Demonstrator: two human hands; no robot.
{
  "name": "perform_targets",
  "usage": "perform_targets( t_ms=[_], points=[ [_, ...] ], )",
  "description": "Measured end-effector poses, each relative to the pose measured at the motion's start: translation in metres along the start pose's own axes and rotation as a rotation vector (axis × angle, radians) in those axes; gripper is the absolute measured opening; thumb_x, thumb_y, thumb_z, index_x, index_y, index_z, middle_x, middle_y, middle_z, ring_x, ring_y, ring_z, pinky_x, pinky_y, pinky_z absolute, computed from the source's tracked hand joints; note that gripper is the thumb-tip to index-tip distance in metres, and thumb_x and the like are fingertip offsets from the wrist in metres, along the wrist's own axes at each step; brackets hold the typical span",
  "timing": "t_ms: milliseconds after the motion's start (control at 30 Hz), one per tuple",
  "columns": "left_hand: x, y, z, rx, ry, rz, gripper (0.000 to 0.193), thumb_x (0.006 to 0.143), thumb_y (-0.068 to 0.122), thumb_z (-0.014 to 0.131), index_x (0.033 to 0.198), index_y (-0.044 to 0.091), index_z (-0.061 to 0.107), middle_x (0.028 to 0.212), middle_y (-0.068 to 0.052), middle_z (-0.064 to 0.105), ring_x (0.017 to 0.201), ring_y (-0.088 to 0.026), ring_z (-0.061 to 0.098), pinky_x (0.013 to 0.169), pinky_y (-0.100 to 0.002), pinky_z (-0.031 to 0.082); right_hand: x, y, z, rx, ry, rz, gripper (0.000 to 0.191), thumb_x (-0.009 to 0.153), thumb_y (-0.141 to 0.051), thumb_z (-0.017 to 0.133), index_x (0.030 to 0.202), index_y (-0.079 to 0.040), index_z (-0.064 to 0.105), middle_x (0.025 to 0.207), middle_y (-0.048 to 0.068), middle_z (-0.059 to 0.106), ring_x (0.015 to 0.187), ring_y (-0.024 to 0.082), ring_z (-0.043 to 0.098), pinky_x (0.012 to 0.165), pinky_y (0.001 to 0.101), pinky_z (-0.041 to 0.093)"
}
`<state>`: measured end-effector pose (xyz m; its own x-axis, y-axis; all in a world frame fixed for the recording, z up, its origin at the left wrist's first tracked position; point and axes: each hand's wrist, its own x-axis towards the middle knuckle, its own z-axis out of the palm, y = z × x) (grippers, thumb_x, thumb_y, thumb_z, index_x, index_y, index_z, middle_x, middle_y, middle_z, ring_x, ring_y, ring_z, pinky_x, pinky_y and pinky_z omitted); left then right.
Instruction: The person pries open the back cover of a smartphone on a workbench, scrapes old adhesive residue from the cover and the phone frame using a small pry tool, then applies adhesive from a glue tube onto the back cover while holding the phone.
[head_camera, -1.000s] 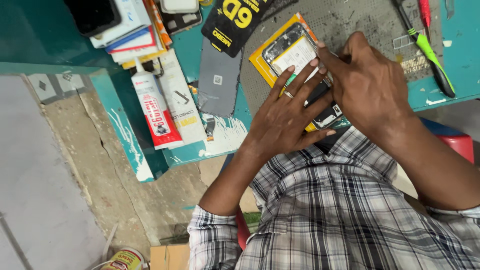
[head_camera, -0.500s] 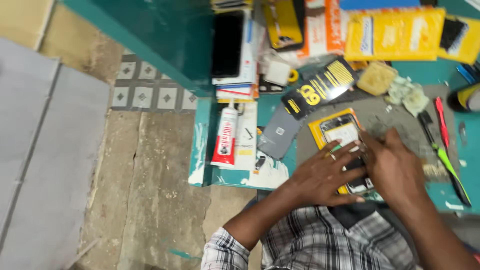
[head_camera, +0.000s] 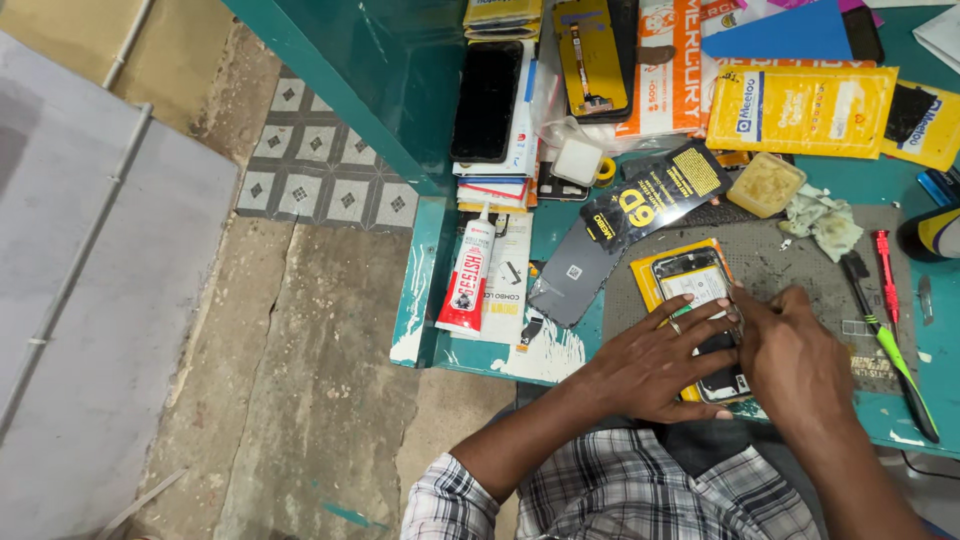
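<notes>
Since the earlier frame, view had pulled back and left; both hands stayed on the opened phone (head_camera: 700, 300). Phone lay on a yellow pad (head_camera: 648, 275) atop the grey work mat (head_camera: 800, 265), long axis running away from the person, slightly tilted. Left hand (head_camera: 655, 365) spread flat, fingers pressing its lower left edge; right hand (head_camera: 795, 355) curled over its lower right, grip hidden. Glue tube (head_camera: 466, 275) lay well left on the desk (head_camera: 415, 300).

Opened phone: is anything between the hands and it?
Nothing visible. Both the left hand and the right hand already rest on the opened phone, which lies on a yellow pad. The grey back cover and glue tube lie off to the side.
</notes>
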<state>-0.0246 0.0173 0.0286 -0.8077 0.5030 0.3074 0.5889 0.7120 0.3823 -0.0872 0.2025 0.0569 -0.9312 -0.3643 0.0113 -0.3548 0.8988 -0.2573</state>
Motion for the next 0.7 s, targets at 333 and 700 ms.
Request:
perform_targets(
  t_ms=[333,700],
  points=[
    [0.006,0.001,0.002,-0.039,-0.051,-0.01,0.066,0.092,0.063,0.057,0.139,0.016,0.061,0.156,-0.014,0.049,0.159,-0.031,0.034,0.135,-0.056,0.023,-0.004,-0.001,-0.01,0.026,0.05,-0.049,0.04,0.093,-0.012,0.064,0.132,-0.017,0.073,0.105,0.019,0.063,0.084,0.041,0.069,0.073,0.0516,0.057],
    [0.009,0.01,0.0,-0.089,-0.18,-0.065,0.066,0.093,0.065,0.06,0.14,0.018,0.063,0.159,-0.017,0.044,0.156,-0.031,0.03,0.129,-0.057,0.021,-0.013,0.007,-0.018,0.11,0.182,-0.158,0.041,0.1,-0.005,0.07,0.14,-0.013,0.073,0.103,0.015,0.059,0.081,0.032,0.067,0.067,0.043,0.056]
  ],
)
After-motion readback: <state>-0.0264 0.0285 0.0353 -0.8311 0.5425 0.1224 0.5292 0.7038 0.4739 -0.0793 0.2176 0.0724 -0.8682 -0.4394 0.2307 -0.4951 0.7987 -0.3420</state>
